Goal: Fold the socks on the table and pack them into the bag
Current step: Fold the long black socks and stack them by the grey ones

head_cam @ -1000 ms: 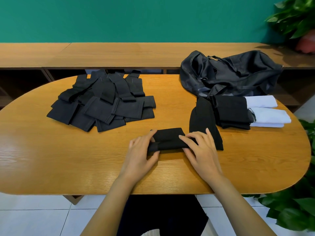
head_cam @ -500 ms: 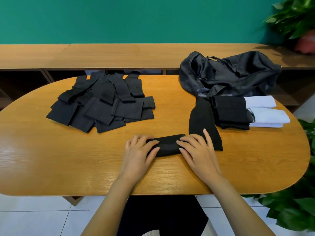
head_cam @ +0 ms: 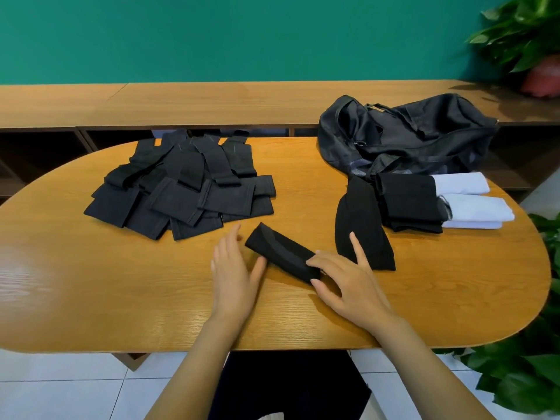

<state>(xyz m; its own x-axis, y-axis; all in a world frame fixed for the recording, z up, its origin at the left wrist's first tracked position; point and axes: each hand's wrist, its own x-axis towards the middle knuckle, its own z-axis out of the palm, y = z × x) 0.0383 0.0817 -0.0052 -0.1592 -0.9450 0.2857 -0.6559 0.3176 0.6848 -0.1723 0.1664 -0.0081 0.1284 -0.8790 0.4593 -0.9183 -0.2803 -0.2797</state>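
A folded black sock lies mid-counter, its end pinched by fingers of the right hand, the left hand flat-fingered beside it, while a heap of socks awaits folding and the bag awaits packing.

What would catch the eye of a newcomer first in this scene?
Probably the two hands at the near middle of the table: the right hand pinches one end of a folded black sock, and the left hand lies open beside it. Next come the big pile of black socks at far left and the black bag at far right.
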